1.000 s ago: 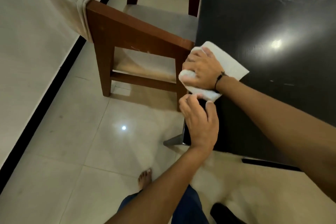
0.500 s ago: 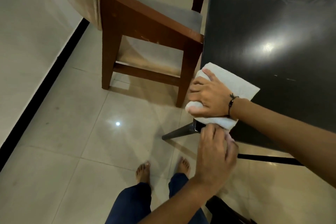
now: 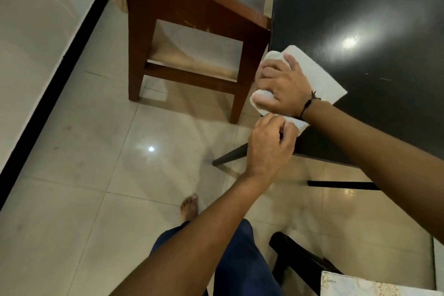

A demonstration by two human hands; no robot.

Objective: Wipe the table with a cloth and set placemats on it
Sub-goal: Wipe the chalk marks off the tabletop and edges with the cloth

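Note:
A white cloth (image 3: 319,77) lies over the near left edge of the black table (image 3: 360,7) and hangs past it. My right hand (image 3: 281,86) grips the cloth at that edge, fingers curled round the bunched fabric. My left hand (image 3: 269,149) is just below it at the table's corner, fingers curled and pinching the cloth's lower corner. A patterned placemat (image 3: 360,286) shows at the bottom right edge of the view.
A wooden chair (image 3: 192,19) with a grey seat stands tucked at the table's left side, a beige cloth draped on its back. A dark chair (image 3: 300,264) is at the bottom right. My legs and a bare foot (image 3: 189,206) stand on the glossy tiled floor.
My right hand has slid the cloth along the table's left edge, toward the corner and back. My left hand dropped below the corner, then came up to the cloth's lower corner.

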